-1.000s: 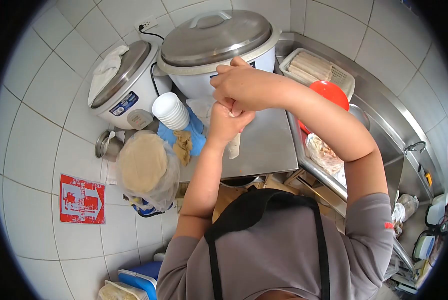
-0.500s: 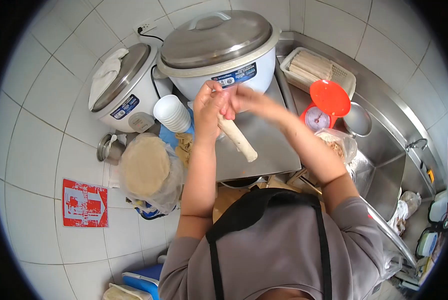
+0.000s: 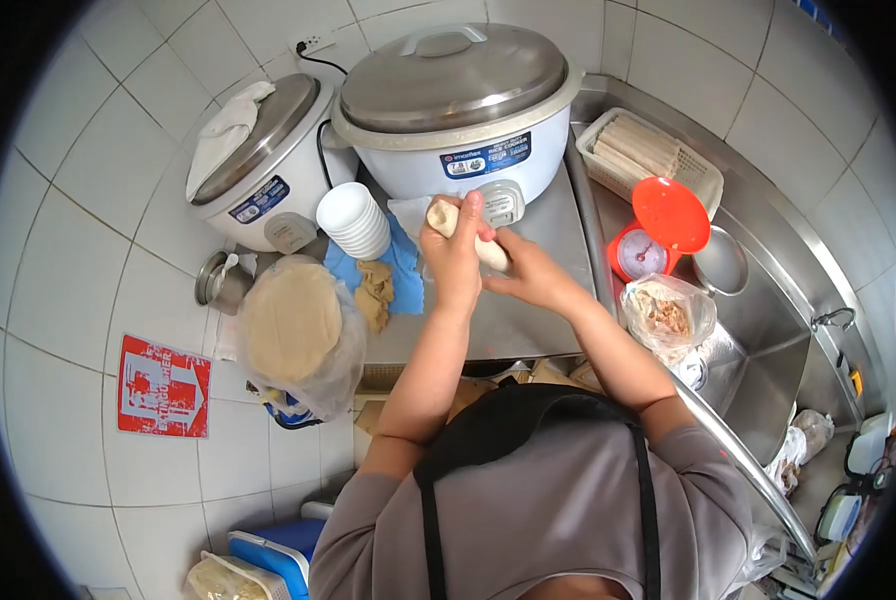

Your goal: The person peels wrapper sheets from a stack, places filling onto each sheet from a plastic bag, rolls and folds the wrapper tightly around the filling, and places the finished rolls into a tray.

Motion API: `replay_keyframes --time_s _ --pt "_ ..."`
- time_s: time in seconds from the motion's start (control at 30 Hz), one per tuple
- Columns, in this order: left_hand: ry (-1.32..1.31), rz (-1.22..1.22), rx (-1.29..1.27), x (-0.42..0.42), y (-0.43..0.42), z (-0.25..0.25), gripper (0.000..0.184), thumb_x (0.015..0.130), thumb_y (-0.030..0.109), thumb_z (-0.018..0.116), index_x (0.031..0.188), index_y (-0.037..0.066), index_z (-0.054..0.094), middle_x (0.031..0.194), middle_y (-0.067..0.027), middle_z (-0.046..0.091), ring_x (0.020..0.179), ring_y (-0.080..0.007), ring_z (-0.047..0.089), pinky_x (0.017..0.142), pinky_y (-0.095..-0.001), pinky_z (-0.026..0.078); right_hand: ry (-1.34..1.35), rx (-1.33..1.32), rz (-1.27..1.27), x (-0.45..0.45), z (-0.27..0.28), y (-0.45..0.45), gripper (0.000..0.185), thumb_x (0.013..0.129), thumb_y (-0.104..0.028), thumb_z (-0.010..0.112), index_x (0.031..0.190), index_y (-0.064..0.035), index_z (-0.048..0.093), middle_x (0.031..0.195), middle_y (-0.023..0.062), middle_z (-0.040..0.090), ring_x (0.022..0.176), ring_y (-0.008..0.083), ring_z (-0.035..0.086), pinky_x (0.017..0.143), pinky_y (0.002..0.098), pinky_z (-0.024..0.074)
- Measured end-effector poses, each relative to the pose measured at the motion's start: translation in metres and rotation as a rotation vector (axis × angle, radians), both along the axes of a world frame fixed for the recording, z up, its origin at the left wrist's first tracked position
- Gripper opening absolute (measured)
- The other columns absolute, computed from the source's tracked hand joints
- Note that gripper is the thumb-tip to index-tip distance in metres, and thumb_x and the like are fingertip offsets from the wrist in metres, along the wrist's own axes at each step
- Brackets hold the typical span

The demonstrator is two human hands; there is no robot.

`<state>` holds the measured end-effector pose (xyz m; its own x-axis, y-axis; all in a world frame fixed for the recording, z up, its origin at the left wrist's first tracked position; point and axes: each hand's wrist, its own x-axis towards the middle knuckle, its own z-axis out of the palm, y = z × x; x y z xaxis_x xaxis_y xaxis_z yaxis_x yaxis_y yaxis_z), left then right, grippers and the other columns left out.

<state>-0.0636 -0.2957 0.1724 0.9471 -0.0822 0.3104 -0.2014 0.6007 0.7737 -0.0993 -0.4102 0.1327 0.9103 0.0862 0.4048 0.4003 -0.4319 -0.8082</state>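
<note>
An uncooked spring roll [image 3: 491,253], pale and rolled up, is held in the air over the steel counter. My left hand [image 3: 455,257] wraps around its upper part with the thumb raised along it, and the roll's end shows above the fingers. At the lower end, my right hand [image 3: 538,277] closes on the roll between thumb and fingers. To the left, a stack of round wrappers [image 3: 293,322] sits in a clear plastic bag. A tan crumpled cloth [image 3: 374,297] and a blue cloth [image 3: 405,262] lie beside a stack of white bowls [image 3: 353,222].
Two rice cookers [image 3: 458,95] stand at the back. On the right are a basket [image 3: 705,182] with several rolls, a red kitchen scale [image 3: 640,252], a metal bowl [image 3: 720,261], a bag of filling [image 3: 670,312] and a sink [image 3: 768,350]. The steel counter [image 3: 538,320] lies below my hands.
The spring roll has tipped, its upper end now showing above my left hand. My right hand, blurred before at the upper end, has moved down to the lower end. The view has shifted slightly.
</note>
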Motion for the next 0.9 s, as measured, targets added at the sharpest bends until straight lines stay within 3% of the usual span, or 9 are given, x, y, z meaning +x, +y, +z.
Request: replay_keyframes --time_s 0.03,0.1,0.23,0.43,0.63,0.73,0.9 --pt "-0.027 0.071 0.053 -0.002 0.0 0.001 0.028 0.087 0.018 0.062 0.069 0.008 0.043 0.058 -0.0018 0.05 0.052 -0.0081 0.05 0.054 -0.0225 0.042 -0.137 0.057 0.011 -0.001 0.005 -0.005 0.038 0.074 -0.012 0.069 0.109 -0.0025 0.056 0.086 0.0096 0.064 0.083 0.0226 0.062 0.076 0.0341 0.0478" --pt "-0.039 0.118 0.135 -0.009 0.004 0.0 0.024 0.087 0.015 0.061 0.071 0.007 0.044 0.059 -0.0012 0.05 0.054 -0.0074 0.048 0.054 -0.0221 0.041 -0.333 0.263 -0.025 -0.006 0.021 -0.016 0.033 0.075 -0.005 0.064 0.108 -0.0032 0.059 0.091 0.0114 0.065 0.091 0.0263 0.06 0.083 0.0359 0.0454" --pt "-0.291 0.311 0.244 -0.021 -0.004 -0.006 0.017 0.084 0.008 0.059 0.074 0.004 0.047 0.062 -0.0001 0.049 0.06 -0.006 0.047 0.055 -0.021 0.039 -0.668 -0.117 -0.02 -0.022 0.073 -0.002 0.023 0.07 -0.003 0.069 0.094 -0.0037 0.068 0.09 0.0089 0.065 0.091 0.0269 0.061 0.081 0.0359 0.0466" --pt "-0.353 0.242 0.344 -0.034 0.004 -0.009 0.008 0.079 0.005 0.06 0.079 0.003 0.053 0.068 0.0012 0.052 0.066 -0.0056 0.047 0.058 -0.0214 0.039 -0.693 -0.257 0.108 -0.027 0.083 0.0 0.024 0.071 -0.01 0.071 0.094 -0.0047 0.069 0.087 0.0067 0.064 0.088 0.0272 0.059 0.083 0.0389 0.0467" --pt "-0.225 0.128 0.322 -0.052 0.005 0.002 0.012 0.078 0.005 0.061 0.088 0.001 0.058 0.068 0.0005 0.055 0.062 -0.0043 0.051 0.052 -0.0203 0.041 -0.667 -0.395 0.247 -0.031 0.104 -0.008 0.019 0.071 -0.013 0.069 0.09 -0.0064 0.068 0.088 0.0059 0.062 0.09 0.027 0.054 0.091 0.0422 0.0442" --pt "-0.096 -0.08 0.276 -0.054 0.009 0.004 0.009 0.078 0.004 0.061 0.085 0.001 0.057 0.067 0.0005 0.055 0.057 -0.0042 0.051 0.047 -0.0201 0.04 -0.592 -0.397 0.321 -0.03 0.104 -0.011 0.017 0.071 -0.013 0.069 0.087 -0.0077 0.068 0.09 0.0056 0.06 0.094 0.0271 0.052 0.093 0.0434 0.042" --pt "-0.186 -0.054 0.352 -0.048 0.013 -0.005 0.005 0.079 0.003 0.06 0.08 0.002 0.055 0.062 0.0004 0.054 0.052 -0.0046 0.05 0.043 -0.0205 0.037 -0.493 -0.429 0.333 -0.031 0.104 -0.01 0.013 0.072 -0.014 0.067 0.084 -0.0089 0.068 0.093 0.0066 0.054 0.096 0.0277 0.05 0.087 0.0395 0.043"
